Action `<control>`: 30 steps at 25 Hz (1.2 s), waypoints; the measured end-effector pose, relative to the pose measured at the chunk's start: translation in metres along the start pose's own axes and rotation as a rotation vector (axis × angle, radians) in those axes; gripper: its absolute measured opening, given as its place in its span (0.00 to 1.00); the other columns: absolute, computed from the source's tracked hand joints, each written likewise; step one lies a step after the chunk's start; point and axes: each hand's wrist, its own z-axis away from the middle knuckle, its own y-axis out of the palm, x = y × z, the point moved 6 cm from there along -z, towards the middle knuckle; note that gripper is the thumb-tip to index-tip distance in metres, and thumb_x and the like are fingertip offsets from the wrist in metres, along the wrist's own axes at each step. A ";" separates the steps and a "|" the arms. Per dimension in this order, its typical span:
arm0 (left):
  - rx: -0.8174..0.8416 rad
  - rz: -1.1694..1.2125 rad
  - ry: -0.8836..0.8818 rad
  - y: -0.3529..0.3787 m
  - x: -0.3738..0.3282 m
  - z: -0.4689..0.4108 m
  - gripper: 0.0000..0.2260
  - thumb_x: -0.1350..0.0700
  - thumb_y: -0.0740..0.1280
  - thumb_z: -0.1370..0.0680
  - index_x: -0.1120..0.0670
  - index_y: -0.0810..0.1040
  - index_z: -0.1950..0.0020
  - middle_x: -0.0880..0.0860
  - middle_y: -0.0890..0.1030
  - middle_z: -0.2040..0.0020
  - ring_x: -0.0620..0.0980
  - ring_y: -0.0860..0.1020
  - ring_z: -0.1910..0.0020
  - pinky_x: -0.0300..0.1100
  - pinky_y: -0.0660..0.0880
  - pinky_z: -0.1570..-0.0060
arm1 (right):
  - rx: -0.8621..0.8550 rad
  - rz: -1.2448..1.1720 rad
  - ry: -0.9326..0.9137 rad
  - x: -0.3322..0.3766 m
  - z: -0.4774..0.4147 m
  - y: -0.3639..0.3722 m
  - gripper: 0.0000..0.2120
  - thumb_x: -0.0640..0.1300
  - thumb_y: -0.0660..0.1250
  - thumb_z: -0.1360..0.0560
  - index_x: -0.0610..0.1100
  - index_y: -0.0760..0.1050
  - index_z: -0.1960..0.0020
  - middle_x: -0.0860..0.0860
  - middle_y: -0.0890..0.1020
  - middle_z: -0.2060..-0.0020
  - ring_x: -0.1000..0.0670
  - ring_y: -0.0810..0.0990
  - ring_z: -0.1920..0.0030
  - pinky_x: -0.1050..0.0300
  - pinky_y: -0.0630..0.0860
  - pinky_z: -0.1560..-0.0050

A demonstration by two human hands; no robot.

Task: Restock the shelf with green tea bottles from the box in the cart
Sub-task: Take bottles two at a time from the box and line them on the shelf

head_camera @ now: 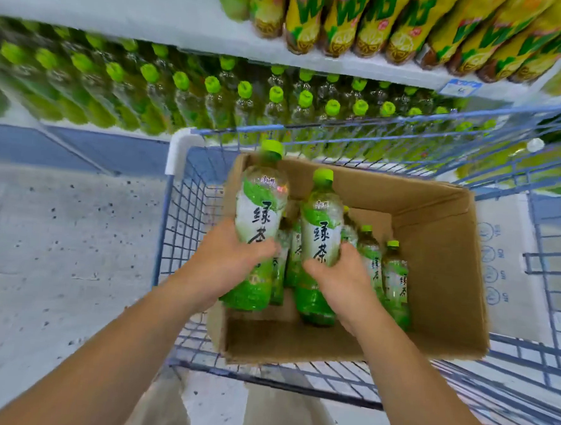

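My left hand (pixel 227 261) grips a green tea bottle (pixel 261 208) with a green cap, lifted above the left side of the cardboard box (pixel 434 254). My right hand (pixel 340 278) grips a second green tea bottle (pixel 321 228) beside it, over the box's middle. Several more green tea bottles (pixel 395 278) stand inside the box, partly hidden behind the held ones. The box sits in a blue wire cart (pixel 173 225). Beyond the cart, the lower shelf (pixel 81 124) carries rows of green-capped tea bottles (pixel 210 99).
The upper shelf (pixel 153 10) holds yellow-labelled drink bottles (pixel 376 24) on its right part, with a blue price tag (pixel 457 87) on its edge. A flattened white carton (pixel 499 258) lies in the cart to the right of the box. Speckled grey floor (pixel 57 248) lies left.
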 end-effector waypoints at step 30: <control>-0.483 0.181 0.211 -0.516 -0.090 0.125 0.22 0.51 0.76 0.29 0.45 0.68 0.41 0.44 0.81 0.50 0.37 0.82 0.58 0.34 0.78 0.64 | 0.105 0.038 -0.443 0.421 0.166 0.321 0.17 0.46 0.75 0.33 0.53 0.74 0.47 0.55 0.82 0.55 0.56 0.82 0.57 0.60 0.74 0.66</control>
